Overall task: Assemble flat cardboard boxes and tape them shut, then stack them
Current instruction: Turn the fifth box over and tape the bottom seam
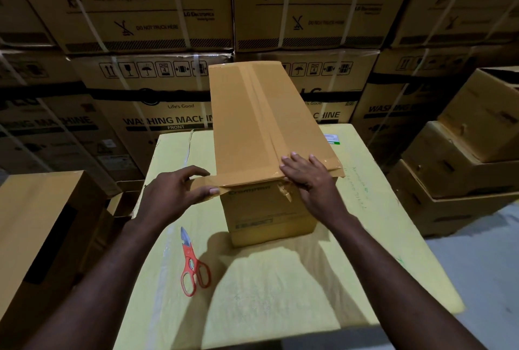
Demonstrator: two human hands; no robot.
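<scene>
A long brown cardboard box [252, 125] lies on a yellow-wrapped work surface [280, 279], its top flaps closed with clear tape along the centre seam. A strip of tape [222, 180] runs across the near top edge and sticks out past the box's left corner. My left hand [179, 189] pinches that loose tape end between thumb and fingers. My right hand [306, 174] lies flat, fingers straight, pressing the tape onto the near right part of the top.
Orange-handled scissors [193, 268] lie on the yellow surface near my left forearm. A brown box [42, 223] stands at the left. Open cartons [463, 159] are stacked at the right. Large strapped washing machine cartons [154, 83] wall off the back.
</scene>
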